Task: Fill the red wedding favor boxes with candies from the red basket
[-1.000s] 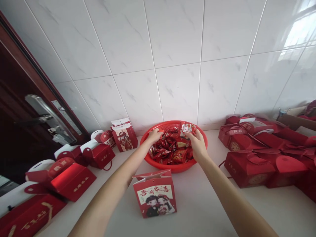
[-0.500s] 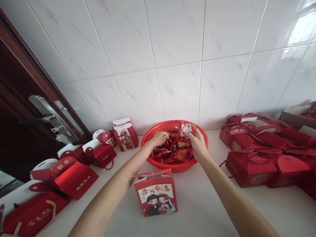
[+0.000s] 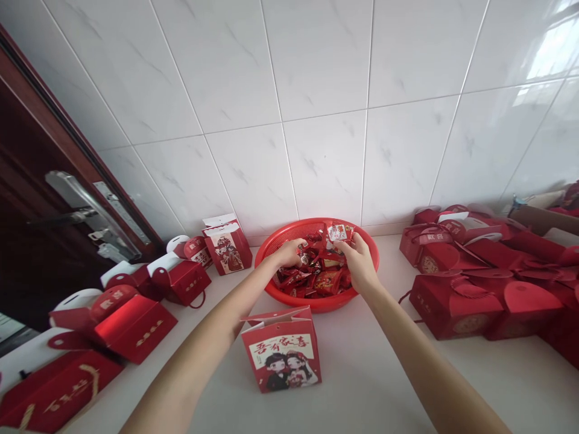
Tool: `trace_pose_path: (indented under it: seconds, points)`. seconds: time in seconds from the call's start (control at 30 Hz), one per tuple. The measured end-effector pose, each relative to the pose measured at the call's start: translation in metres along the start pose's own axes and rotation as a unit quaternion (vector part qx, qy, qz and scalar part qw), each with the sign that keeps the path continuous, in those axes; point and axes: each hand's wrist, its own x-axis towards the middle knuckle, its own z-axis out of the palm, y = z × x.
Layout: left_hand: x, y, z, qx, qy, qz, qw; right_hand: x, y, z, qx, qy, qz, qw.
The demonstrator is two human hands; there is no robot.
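A red plastic basket [image 3: 316, 306] full of shiny red wrapped candies [image 3: 326, 281] stands against the tiled wall. Over its left side, my left hand [image 3: 288, 253] is closed, a small shiny candy wrapper [image 3: 302, 252] showing at its fingertips. On the right side, my right hand [image 3: 359, 260] pinches a red-and-white candy packet [image 3: 338, 233] between thumb and fingers. Nearer to me, between my forearms, a red gift box [image 3: 284, 352] with a cartoon bride and groom stands upright, its top flaps parted.
Several red boxes [image 3: 136, 328] with raised flaps line the left side. Another upright box [image 3: 228, 247] stands by the wall. Rows of red gift boxes [image 3: 456, 304] fill the right side of the white tabletop [image 3: 362, 386]. A dark door with a metal handle [image 3: 97, 208] is at far left.
My left hand has shifted slightly left and down, and a shiny wrapper now shows at its fingertips. My right hand still holds the packet, tilted slightly differently. The view has shifted a little.
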Motion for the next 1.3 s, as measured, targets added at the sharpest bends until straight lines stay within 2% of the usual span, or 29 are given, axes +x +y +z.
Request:
trace_pose_path:
  seconds: [0.17,0.3,0.53,0.77,0.93,1.1,1.3]
  points:
    - [0.001,0.0,-0.004,-0.094,0.057,0.016,0.994,0.0,-0.001,0.0,-0.007,0.004,0.0,1.0]
    - [-0.002,0.002,-0.006,-0.188,0.075,0.025,0.979,0.001,0.001,0.0,-0.013,0.005,0.001,1.0]
    - [-0.011,0.017,-0.011,-0.322,0.023,0.052,0.945,0.005,0.006,-0.003,-0.023,-0.005,0.008,1.0]
    - [-0.018,0.035,-0.011,-0.383,-0.034,0.069,0.921,0.005,0.006,-0.004,-0.031,-0.054,0.025,0.998]
    - [-0.016,0.045,-0.002,-0.396,-0.034,0.075,0.914,0.005,0.005,-0.003,-0.038,-0.052,0.02,0.998]
    - [-0.016,0.043,0.003,-0.403,-0.008,0.07,0.912,0.006,0.006,-0.003,-0.047,-0.058,0.023,0.997]
    - [-0.021,0.047,0.0,-0.429,-0.033,0.065,0.9,0.007,0.01,-0.004,-0.062,-0.032,0.012,0.997]
